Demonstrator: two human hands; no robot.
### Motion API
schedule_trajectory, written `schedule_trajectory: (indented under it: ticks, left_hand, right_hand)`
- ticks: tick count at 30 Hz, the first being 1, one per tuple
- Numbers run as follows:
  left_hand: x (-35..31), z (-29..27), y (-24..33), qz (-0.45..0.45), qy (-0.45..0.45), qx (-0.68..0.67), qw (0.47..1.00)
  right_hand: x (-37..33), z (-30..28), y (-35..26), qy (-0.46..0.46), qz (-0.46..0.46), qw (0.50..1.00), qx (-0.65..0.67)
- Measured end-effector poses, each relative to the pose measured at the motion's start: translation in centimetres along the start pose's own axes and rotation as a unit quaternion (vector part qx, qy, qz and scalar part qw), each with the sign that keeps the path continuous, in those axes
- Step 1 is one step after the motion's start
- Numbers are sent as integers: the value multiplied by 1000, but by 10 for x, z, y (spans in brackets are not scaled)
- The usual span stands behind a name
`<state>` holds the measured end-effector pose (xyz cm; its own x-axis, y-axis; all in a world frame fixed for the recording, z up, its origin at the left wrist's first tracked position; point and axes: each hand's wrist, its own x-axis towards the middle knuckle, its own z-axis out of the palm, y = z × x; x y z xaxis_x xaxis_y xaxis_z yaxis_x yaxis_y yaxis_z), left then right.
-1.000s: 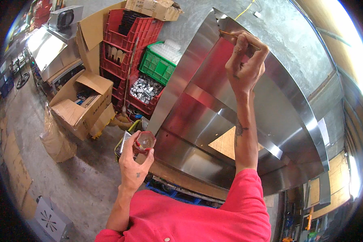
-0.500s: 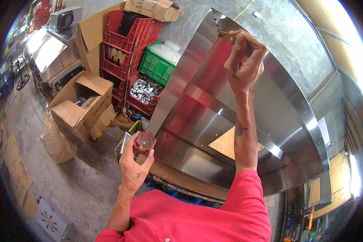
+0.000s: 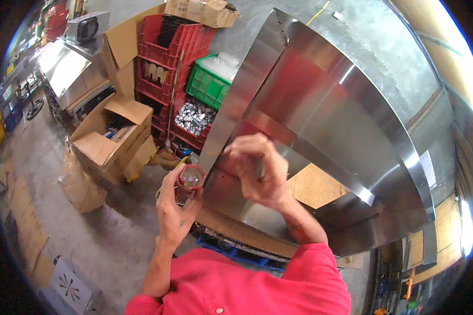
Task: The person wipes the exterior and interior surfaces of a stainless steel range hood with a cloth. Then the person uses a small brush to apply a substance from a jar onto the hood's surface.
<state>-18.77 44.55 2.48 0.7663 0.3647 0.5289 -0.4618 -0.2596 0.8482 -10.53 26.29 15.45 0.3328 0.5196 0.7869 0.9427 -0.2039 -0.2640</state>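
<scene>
My left hand (image 3: pixel 175 206) is closed round a small clear container with a red rim (image 3: pixel 191 178), held upright with its round opening facing up. To its right, my right hand (image 3: pixel 261 170) hovers over a large stainless-steel panel assembly (image 3: pixel 320 100), its fingers curled and pinched together. Motion smears those fingertips, and the thin brown stick seen between them a moment ago hardly shows. A narrow dark seam runs along the panel's left flange (image 3: pixel 231 107). The panel leans in front of me, with a rectangular cut-out in its lower part.
On the left stand an open cardboard box (image 3: pixel 110 144), a brown sack (image 3: pixel 82 181) and stacked red crates (image 3: pixel 160 81). A green crate (image 3: pixel 209 86) sits above one full of small metal parts (image 3: pixel 194 118). Behind the panel rises a grey wall (image 3: pixel 389 52).
My right hand has come down and left from the panel's top corner, towards the container. My left hand stays near its place, still holding the container. The view has shifted slightly.
</scene>
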Motion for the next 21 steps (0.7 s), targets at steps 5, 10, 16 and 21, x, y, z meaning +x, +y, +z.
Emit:
schedule_trajectory:
  ticks: [5,10,16,21]
  left_hand:
    - [7,-3,-4,56,-16,17,998]
    - [2,2,6,73,-25,3,997]
    - [1,4,6,83,-6,33,996]
    - [0,4,7,27,-10,23,999]
  right_hand:
    - [-19,18,-18,-82,21,995,-59]
    - [-25,17,-23,-123,-17,982,-142]
    - [-28,22,-21,-137,39,983,-119]
    - [-16,12,-17,-84,12,989,-122]
